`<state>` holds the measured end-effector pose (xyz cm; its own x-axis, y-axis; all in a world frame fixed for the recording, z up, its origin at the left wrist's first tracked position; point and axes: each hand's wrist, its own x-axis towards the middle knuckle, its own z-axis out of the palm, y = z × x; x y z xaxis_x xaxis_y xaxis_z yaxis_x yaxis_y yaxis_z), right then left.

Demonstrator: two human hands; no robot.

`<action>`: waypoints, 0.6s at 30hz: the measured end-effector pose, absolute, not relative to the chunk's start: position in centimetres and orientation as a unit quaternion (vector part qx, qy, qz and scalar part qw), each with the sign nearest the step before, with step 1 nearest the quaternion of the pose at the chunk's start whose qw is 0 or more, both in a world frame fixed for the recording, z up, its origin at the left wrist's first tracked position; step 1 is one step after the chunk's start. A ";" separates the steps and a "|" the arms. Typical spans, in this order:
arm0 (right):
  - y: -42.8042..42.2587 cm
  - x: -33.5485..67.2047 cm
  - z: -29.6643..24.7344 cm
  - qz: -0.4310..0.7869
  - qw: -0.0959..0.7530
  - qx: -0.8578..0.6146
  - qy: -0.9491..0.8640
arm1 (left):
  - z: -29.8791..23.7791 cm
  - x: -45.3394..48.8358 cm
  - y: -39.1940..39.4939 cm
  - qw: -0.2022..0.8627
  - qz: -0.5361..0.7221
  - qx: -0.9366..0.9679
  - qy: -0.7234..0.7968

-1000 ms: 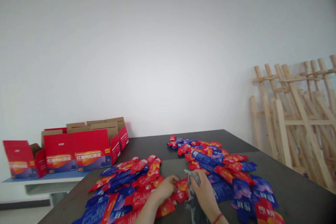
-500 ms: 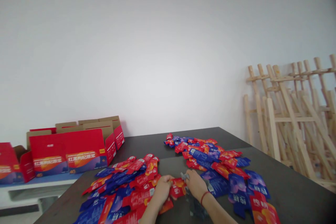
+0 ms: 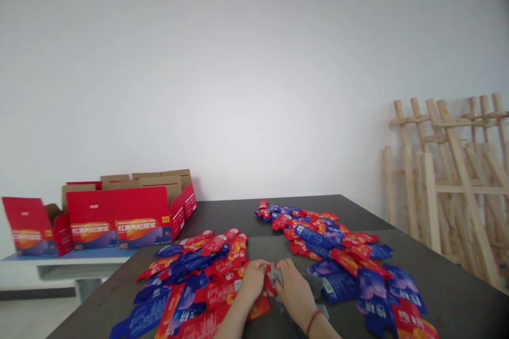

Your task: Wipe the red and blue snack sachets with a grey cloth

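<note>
Close in front of me, my left hand (image 3: 253, 279) pinches one end of a red pouch (image 3: 269, 282). My right hand (image 3: 293, 287), with a red cord on the wrist, is closed on a grey cloth (image 3: 275, 274) and presses it against that pouch. Hands and cloth hide most of the pouch. More of the crumpled cloth hangs under the right hand. A pile of red and blue pouches (image 3: 199, 270) lies to the left, partly beneath my left forearm. To the right spreads another pile of red and blue pouches (image 3: 318, 238).
Several open red cartons (image 3: 143, 217) stand on a white bench with a blue top (image 3: 95, 254) at the left. The dark table (image 3: 234, 212) reaches back toward a plain wall. Wooden easel-like frames (image 3: 429, 196) lean at the right, beyond the table edge.
My hands have come closer together, and the cloth in my right hand now covers more of the red pouch. The camera has turned slightly left, shifting the scene rightward.
</note>
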<state>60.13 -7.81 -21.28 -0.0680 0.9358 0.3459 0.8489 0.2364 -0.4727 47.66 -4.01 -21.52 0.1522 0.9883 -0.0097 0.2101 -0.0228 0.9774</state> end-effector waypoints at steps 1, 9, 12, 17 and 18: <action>-7.3 60.8 -21.3 0.084 0.295 -0.630 -0.713 | -21.5 47.4 -3.9 0.477 0.403 0.589 0.512; -4.5 65.9 -20.7 0.143 0.310 -0.662 -0.667 | -20.2 45.4 -3.1 0.523 0.383 0.557 0.519; -4.9 65.7 -20.3 0.146 0.328 -0.648 -0.672 | -20.2 45.8 -3.8 0.530 0.389 0.568 0.495; -6.9 61.4 -20.1 0.089 0.367 -0.576 -0.725 | -20.3 47.3 -4.7 0.496 0.415 0.575 0.501; -7.1 60.5 -20.2 0.070 0.365 -0.563 -0.738 | -20.3 47.5 -4.7 0.492 0.415 0.578 0.502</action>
<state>60.49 -7.14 -20.20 -0.1002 0.8820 0.4605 0.7805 0.3567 -0.5134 47.47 -4.74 -20.30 0.1518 0.9883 -0.0132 0.1717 -0.0132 0.9851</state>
